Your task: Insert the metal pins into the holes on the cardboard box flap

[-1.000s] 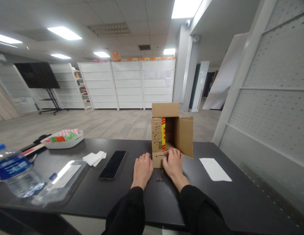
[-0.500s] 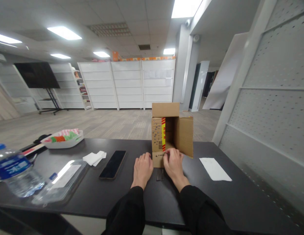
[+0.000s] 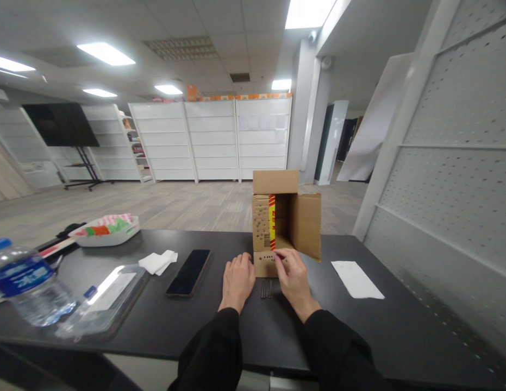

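Bearings were taken from the cardboard box (image 3: 284,217), twelve o'clock lying away from the wearer. The box stood upright on the dark table (image 3: 269,339), open side facing the wearer, one flap raised at the top and another spread towards three o'clock. Its bottom flap (image 3: 262,268) hung at the front and bore a row of dark, hole-like spots. Yellow-and-red tape (image 3: 272,222) ran down its left front flap.

The right hand (image 3: 294,277) was found at five o'clock, thumb and forefinger close together against the upper part of the bottom flap, beside the row of spots; whether they were clamped on anything could not be told. The left hand (image 3: 238,276) rested at eight o'clock, fingers curled and side by side, at the box's left edge; its grip, if any, could not be told.

Several thin metal rods (image 3: 266,289) lay side by side on the table at six o'clock, between the hands. A phone (image 3: 189,273) lay flat at nine o'clock, with white tissue (image 3: 158,263) just beyond it. A clear plastic case (image 3: 110,298) was noted between eight and nine, and a white sheet (image 3: 356,279) between three and four.
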Demonstrator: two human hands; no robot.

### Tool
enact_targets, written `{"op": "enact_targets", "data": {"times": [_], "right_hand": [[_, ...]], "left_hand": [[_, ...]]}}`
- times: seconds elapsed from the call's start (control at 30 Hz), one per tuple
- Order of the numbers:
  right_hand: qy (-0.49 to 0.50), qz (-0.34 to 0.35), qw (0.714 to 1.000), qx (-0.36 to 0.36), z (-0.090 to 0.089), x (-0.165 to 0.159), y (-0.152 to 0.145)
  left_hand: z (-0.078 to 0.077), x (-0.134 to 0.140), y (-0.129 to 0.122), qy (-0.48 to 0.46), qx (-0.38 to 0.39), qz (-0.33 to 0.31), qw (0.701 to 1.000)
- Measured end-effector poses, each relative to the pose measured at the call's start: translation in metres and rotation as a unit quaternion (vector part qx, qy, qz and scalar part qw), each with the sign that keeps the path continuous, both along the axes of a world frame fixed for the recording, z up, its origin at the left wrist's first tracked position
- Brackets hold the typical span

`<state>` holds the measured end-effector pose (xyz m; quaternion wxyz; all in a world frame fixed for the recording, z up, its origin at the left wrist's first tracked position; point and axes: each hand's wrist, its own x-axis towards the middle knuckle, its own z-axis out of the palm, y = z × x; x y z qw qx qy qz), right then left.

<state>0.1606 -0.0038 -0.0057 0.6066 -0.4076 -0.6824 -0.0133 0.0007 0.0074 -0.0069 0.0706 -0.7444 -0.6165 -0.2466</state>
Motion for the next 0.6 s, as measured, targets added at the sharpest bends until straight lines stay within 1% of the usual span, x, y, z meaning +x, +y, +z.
{"op": "enact_targets", "data": {"times": [0.07, 0.17, 0.37, 0.6], "right_hand": [[0.005, 0.018, 1.0, -0.013, 0.002, 0.003, -0.009], [-0.016, 0.03, 0.998, -0.046, 0.001, 0.01, -0.021], [-0.094, 0.05, 0.989, -0.099, -0.01, 0.023, -0.043], [-0.201, 0.025, 0.967, -0.156, -0.015, 0.024, -0.06]], "left_hand": [[0.001, 0.0, -0.001, -0.001, -0.001, 0.0, 1.0], [0.001, 0.0, -0.001, -0.004, -0.004, 0.0, 1.0], [-0.001, -0.001, 0.001, -0.004, -0.009, 0.001, 1.0], [-0.003, -0.001, 0.002, 0.0, -0.001, -0.002, 1.0]]}}
